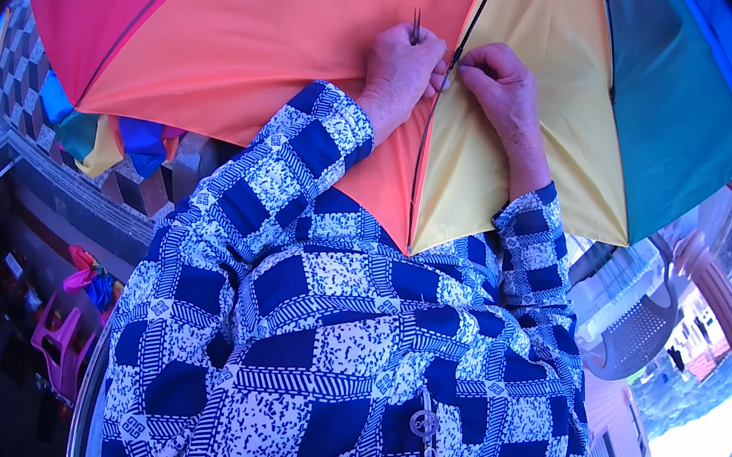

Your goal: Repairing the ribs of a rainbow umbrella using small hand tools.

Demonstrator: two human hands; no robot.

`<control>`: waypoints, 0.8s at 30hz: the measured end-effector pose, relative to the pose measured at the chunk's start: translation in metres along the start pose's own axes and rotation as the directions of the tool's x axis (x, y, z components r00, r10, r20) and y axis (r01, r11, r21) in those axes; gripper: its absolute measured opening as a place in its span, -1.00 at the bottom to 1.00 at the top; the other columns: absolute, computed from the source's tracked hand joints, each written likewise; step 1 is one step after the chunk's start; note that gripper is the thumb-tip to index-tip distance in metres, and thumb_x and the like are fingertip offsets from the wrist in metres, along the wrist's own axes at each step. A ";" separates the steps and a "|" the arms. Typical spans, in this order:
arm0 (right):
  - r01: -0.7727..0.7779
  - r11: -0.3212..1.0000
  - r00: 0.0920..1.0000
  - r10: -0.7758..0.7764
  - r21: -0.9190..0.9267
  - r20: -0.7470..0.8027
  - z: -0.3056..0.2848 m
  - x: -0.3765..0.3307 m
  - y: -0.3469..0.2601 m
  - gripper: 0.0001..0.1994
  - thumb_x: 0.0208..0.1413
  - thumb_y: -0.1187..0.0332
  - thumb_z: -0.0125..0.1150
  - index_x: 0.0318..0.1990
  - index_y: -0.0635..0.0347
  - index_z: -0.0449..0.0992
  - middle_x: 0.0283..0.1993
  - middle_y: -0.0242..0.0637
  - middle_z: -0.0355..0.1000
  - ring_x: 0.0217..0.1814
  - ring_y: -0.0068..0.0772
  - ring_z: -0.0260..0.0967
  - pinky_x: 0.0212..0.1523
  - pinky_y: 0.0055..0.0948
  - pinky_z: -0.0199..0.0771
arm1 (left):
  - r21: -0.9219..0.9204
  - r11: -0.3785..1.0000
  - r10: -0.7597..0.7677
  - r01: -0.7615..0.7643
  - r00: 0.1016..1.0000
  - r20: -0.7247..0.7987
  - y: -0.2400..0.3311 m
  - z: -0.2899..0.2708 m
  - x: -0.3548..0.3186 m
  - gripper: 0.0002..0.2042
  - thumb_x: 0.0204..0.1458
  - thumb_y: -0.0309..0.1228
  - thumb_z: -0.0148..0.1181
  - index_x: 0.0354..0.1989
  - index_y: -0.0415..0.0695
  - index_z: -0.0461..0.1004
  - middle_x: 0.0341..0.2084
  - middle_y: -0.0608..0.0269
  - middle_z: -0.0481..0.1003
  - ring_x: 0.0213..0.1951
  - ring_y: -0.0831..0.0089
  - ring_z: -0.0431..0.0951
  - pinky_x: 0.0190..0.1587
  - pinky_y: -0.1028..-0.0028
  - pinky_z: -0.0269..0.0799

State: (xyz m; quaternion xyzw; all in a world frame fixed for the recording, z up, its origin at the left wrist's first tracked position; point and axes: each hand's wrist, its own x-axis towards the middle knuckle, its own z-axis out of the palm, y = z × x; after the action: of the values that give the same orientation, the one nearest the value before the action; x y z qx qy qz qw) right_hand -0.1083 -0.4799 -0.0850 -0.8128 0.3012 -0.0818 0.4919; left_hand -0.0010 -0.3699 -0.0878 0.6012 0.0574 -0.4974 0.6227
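Note:
A rainbow-coloured umbrella (258,63) lies spread over my lap, its ribs showing against the panels. Along the seam of its orange and yellow panels runs a dark metal rib (429,136). My left hand (399,70) is closed beside this rib on the orange side, fingertips at it. From its curled fingers sticks up a small two-pronged metal tool (416,28); whether it is snips or tweezers I cannot tell. Over the yellow panel, my right hand (501,86) pinches thumb and forefinger together close to the rib. What lies in that pinch is too small to make out.
More multicoloured umbrella cloth (141,144) lies on the patterned tile floor at the left. A pink plastic chair (59,343) stands lower left, near another bright bundle (93,283). At the right are a grey perforated chair (639,332) and a curved brown rail (718,305).

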 end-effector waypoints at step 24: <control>-0.064 0.995 0.996 0.069 0.082 -0.062 0.003 -0.017 -0.024 -0.89 -0.16 0.64 0.16 -0.42 0.27 0.43 -0.31 -0.32 0.35 -0.25 -0.54 0.30 -0.24 -0.62 0.31 | 0.034 0.996 -0.080 0.077 0.992 0.094 0.016 -0.011 -0.014 -0.87 -0.03 -0.46 0.00 -0.54 -0.25 0.36 -0.76 0.21 0.39 -0.69 0.49 0.44 -0.64 0.51 0.33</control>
State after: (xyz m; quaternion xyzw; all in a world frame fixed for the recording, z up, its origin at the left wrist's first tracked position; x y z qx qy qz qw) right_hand -0.1110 -0.4596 -0.0635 -0.7790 0.3402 -0.1036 0.5165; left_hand 0.0093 -0.3569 -0.0704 0.5835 0.0439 -0.5505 0.5954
